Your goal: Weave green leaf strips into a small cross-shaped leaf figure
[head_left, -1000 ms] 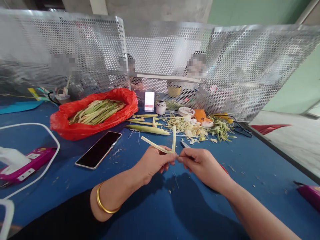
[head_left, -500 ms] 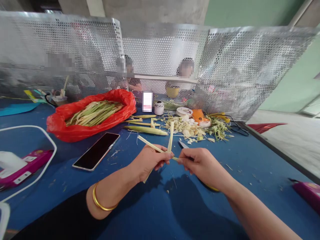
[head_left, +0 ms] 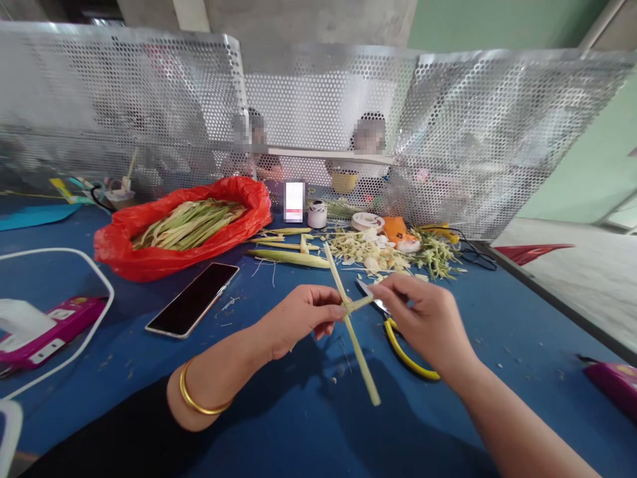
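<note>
Pale green leaf strips (head_left: pixel 361 355) cross one another in front of me, one long strip running from upper left to lower right. My left hand (head_left: pixel 308 315) pinches them at the crossing between thumb and fingers; a gold bangle circles that wrist. On the other side, my right hand (head_left: pixel 423 315) pinches the end of a short strip that reaches right from the crossing. Under and beside my right hand lies a pair of scissors (head_left: pixel 405 352) with yellow handles, partly covered by the hand.
A red plastic bag (head_left: pixel 149 265) of long leaves stands at the left, with a phone (head_left: pixel 194 302) before it. Husks (head_left: pixel 293 257) and a pile of trimmings (head_left: pixel 368 252) lie behind my hands. Power strips (head_left: pixel 62 328) flank the blue table. People sit beyond the perforated screen (head_left: pixel 318 93).
The strips have turned in my left hand, so a long one now points down toward me. My right hand has lifted slightly and moved right, uncovering more of the scissors.
</note>
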The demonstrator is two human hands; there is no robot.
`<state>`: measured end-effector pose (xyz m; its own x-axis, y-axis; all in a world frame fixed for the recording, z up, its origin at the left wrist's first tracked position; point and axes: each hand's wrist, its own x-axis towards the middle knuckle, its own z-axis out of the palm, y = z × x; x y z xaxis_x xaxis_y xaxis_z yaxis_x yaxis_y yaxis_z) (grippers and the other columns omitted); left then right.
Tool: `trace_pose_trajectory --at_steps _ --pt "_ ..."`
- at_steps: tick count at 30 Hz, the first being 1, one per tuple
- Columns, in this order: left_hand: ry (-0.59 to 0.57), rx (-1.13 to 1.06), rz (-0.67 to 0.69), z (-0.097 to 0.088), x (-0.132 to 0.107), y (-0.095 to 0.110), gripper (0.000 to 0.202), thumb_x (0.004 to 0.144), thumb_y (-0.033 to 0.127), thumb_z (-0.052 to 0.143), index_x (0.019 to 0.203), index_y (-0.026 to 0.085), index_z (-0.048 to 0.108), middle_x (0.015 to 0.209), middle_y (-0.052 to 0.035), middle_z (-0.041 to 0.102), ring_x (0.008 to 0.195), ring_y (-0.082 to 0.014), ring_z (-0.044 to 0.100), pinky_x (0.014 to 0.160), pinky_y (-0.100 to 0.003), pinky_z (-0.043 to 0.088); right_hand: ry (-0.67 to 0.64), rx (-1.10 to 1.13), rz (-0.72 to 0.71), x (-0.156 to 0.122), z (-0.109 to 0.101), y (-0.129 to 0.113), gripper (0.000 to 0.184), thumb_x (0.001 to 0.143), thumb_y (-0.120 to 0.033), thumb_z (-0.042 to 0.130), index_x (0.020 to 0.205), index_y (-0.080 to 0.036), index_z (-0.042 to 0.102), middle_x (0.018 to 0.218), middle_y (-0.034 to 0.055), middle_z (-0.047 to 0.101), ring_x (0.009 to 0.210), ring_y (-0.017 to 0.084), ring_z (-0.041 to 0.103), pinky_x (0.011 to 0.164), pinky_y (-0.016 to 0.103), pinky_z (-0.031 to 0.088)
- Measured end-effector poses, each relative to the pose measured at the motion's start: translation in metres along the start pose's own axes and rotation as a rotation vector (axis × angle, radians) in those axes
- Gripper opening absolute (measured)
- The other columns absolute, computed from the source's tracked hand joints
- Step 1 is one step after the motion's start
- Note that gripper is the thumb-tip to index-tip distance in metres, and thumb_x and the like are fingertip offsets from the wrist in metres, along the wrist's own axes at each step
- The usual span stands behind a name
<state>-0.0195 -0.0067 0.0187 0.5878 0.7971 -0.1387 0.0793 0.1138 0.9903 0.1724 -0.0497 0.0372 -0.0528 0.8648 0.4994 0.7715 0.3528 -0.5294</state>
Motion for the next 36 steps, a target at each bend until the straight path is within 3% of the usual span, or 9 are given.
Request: trace_pose_trajectory --at_steps 2,4,7,11,14,20,27,33,36 --pt "-0.022 0.127 -0.006 0.004 -0.003 0.002 0.012 0.077 0.028 0.063 0.078 0.016 0.064 0.054 0.0060 0.048 0.050 -0.0075 0.042 0.048 -0.022 0.032 0.095 -0.054 -0.007 0.001 -0.001 -0.001 0.027 0.088 -0.038 0.055 0.071 -0.020 0.067 0.069 0.0027 0.063 0.064 0.015 0.052 0.056 0.025 0.034" --pt "-0.057 0.213 0.004 0.007 -0.005 0.003 0.011 0.077 0.026 0.061 0.075 0.016 0.064 0.057 0.0058 0.048 0.051 -0.0075 0.041 0.051 -0.023 0.033 -0.032 0.018 0.013 0.002 0.003 -0.001 0.022 0.084 -0.036 0.059 0.071 -0.021 0.069 0.074 0.0028 0.064 0.068 0.015 0.054 0.057 0.025 0.035" --pt "-0.077 0.212 -0.007 0.012 -0.006 0.001 0.015 0.077 0.029 0.061 0.070 0.016 0.063 0.057 0.0055 0.047 0.052 -0.0076 0.038 0.051 -0.023 0.030 -0.256 0.317 0.156 0.001 0.014 -0.001 0.023 0.081 -0.034 0.060 0.064 -0.020 0.062 0.061 -0.0018 0.055 0.059 0.013 0.047 0.053 0.024 0.034" --pt "0.019 0.120 -0.034 0.019 -0.005 -0.002 0.035 0.077 0.044 0.061 0.057 0.017 0.056 0.049 0.0066 0.040 0.048 -0.0075 0.031 0.049 -0.024 0.023 -0.260 0.641 0.341 0.000 0.025 -0.001 0.030 0.076 -0.039 0.066 0.058 -0.018 0.053 0.053 -0.0052 0.047 0.052 0.010 0.040 0.050 0.024 0.032" --pt "0.056 0.081 -0.065 0.025 -0.007 -0.003 0.032 0.075 0.041 0.064 0.055 0.017 0.057 0.047 0.0083 0.032 0.047 -0.0072 0.025 0.048 -0.025 0.019 -0.257 0.787 0.386 -0.001 0.027 -0.002 0.030 0.073 -0.039 0.070 0.057 -0.018 0.055 0.053 -0.0043 0.050 0.052 0.010 0.042 0.050 0.023 0.034" --pt "0.033 0.154 -0.065 0.028 -0.012 0.002 0.027 0.073 0.034 0.064 0.053 0.016 0.060 0.047 0.0074 0.033 0.048 -0.0075 0.025 0.048 -0.026 0.017 -0.096 0.690 0.362 -0.005 0.029 -0.002 0.023 0.075 -0.033 0.066 0.061 -0.018 0.057 0.054 -0.0048 0.048 0.051 0.010 0.040 0.049 0.023 0.032" --pt "-0.047 0.230 -0.007 0.025 -0.012 -0.004 0.028 0.075 0.032 0.062 0.053 0.015 0.059 0.050 0.0057 0.038 0.050 -0.0079 0.029 0.049 -0.025 0.021 -0.069 0.605 0.340 -0.009 0.035 -0.006 0.022 0.076 -0.032 0.061 0.060 -0.019 0.054 0.054 -0.0047 0.046 0.053 0.010 0.039 0.050 0.024 0.032" --pt "0.013 0.158 -0.032 0.025 -0.010 -0.004 0.035 0.079 0.043 0.059 0.056 0.017 0.060 0.051 0.0029 0.049 0.047 -0.0086 0.038 0.049 -0.024 0.029 -0.142 0.574 0.338 -0.001 0.030 0.001 0.027 0.079 -0.036 0.059 0.059 -0.019 0.054 0.055 -0.0035 0.049 0.054 0.011 0.043 0.053 0.024 0.035" --pt "-0.010 0.147 -0.019 0.025 -0.010 -0.002 0.036 0.079 0.043 0.060 0.055 0.017 0.060 0.051 0.0026 0.050 0.047 -0.0086 0.040 0.050 -0.024 0.031 -0.128 0.575 0.320 0.000 0.028 0.001 0.028 0.080 -0.036 0.059 0.059 -0.020 0.052 0.055 -0.0033 0.049 0.053 0.011 0.043 0.053 0.024 0.035"
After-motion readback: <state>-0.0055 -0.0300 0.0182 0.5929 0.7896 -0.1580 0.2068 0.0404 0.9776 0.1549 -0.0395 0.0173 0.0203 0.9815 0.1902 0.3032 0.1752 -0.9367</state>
